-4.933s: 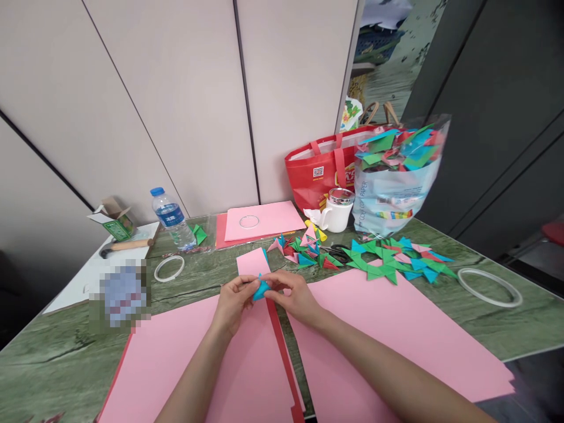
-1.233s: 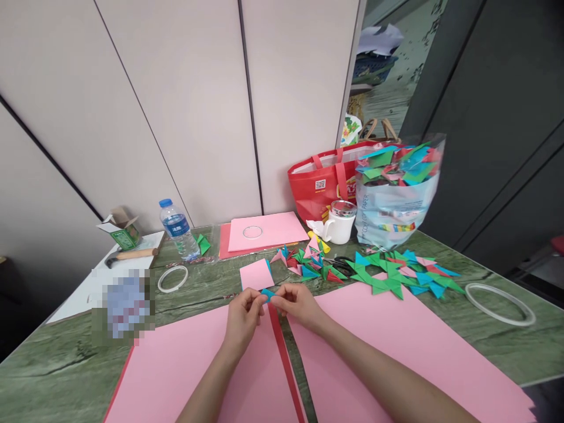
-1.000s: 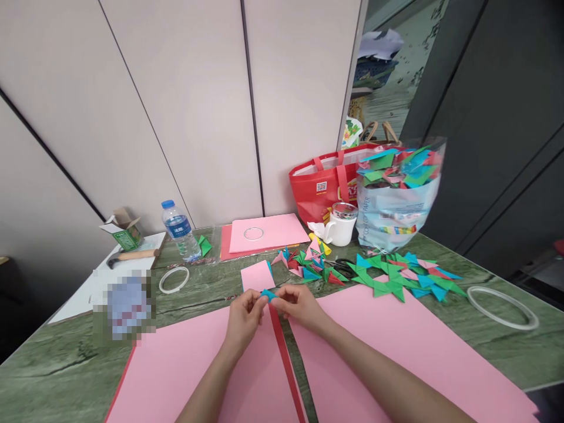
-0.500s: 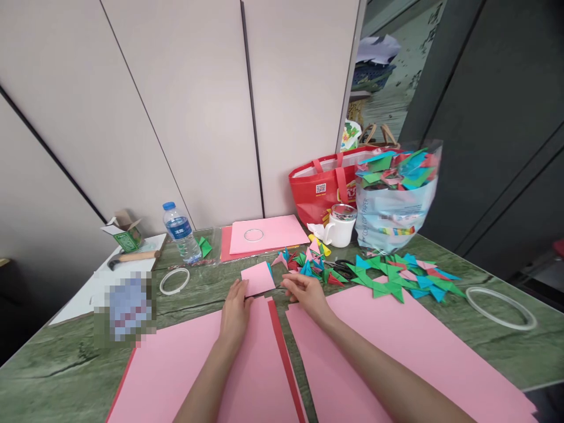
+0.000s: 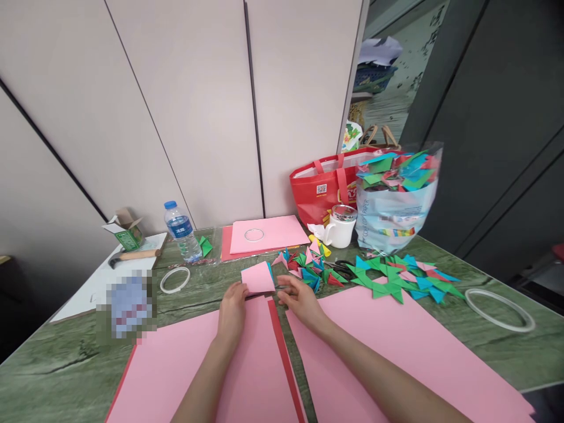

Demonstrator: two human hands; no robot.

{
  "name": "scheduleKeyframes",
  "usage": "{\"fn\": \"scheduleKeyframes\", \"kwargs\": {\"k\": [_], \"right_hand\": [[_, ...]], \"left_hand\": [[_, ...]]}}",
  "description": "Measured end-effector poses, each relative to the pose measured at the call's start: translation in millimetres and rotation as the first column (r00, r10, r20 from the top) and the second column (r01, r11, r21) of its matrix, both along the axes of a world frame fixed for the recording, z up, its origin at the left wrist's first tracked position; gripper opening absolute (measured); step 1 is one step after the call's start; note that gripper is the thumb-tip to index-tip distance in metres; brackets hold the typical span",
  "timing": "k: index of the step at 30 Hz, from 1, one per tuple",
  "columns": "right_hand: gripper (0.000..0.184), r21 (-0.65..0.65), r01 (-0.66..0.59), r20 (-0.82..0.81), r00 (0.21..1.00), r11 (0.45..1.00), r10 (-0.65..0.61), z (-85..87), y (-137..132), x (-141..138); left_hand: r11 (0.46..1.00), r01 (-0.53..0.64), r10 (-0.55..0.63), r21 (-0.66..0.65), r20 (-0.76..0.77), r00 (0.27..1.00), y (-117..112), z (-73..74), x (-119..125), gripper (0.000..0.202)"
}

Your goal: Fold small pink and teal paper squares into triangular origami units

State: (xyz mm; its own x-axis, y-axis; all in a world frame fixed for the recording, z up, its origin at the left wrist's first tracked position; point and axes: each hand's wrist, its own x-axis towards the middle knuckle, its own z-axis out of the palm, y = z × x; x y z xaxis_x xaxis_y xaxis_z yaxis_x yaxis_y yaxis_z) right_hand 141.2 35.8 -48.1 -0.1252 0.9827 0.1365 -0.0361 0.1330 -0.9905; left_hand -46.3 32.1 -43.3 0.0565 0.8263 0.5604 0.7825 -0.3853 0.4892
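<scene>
Head view: both hands lie over large pink sheets (image 5: pixel 396 346). The small pink square (image 5: pixel 258 277) sits just beyond the fingertips, between the hands. The left hand (image 5: pixel 232 308), fingers loosely curled, touches its near left corner. The right hand (image 5: pixel 302 299), half open, touches its right edge. Whether either hand grips it cannot be told. Farther back, a red bag (image 5: pixel 317 188) shows a QR code; other lettering is unreadable.
</scene>
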Motion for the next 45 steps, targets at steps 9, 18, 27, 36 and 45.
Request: {"fn": "scheduleKeyframes", "kwargs": {"k": [9, 18, 27, 36, 45], "right_hand": [[0.048, 0.029, -0.160, -0.169, 0.972, 0.987, 0.162, 6.1, -0.4, 1.1], [0.024, 0.252, 0.181, -0.008, 0.983, 0.951, -0.185, 16.9, -3.6, 8.3], [0.038, 0.522, 0.021, 0.247, 0.953, 0.853, -0.174, 13.0, -18.1, 1.0], [0.031, 0.350, -0.101, 0.061, 0.994, 0.931, 0.085, 22.3, -17.5, 2.9], [0.017, 0.255, -0.035, -0.107, 0.992, 0.966, 0.065, 21.8, -12.4, 3.2]], "left_hand": [[0.961, 0.241, -0.255, 0.135, 0.099, 0.962, -14.0, 18.3, 15.8, 0.018], [0.979, 0.194, -0.134, -0.060, 0.524, 0.841, -19.8, 34.6, 21.5, 0.059], [0.869, 0.456, -0.128, -0.191, 0.804, 0.581, -25.3, 38.9, 30.5, 0.020], [0.909, 0.382, -0.123, -0.168, 0.767, 0.630, -23.1, 43.9, 22.1, 0.005], [0.856, 0.439, -0.175, -0.272, 0.648, 0.741, -28.6, 46.9, 25.7, 0.013]]}}
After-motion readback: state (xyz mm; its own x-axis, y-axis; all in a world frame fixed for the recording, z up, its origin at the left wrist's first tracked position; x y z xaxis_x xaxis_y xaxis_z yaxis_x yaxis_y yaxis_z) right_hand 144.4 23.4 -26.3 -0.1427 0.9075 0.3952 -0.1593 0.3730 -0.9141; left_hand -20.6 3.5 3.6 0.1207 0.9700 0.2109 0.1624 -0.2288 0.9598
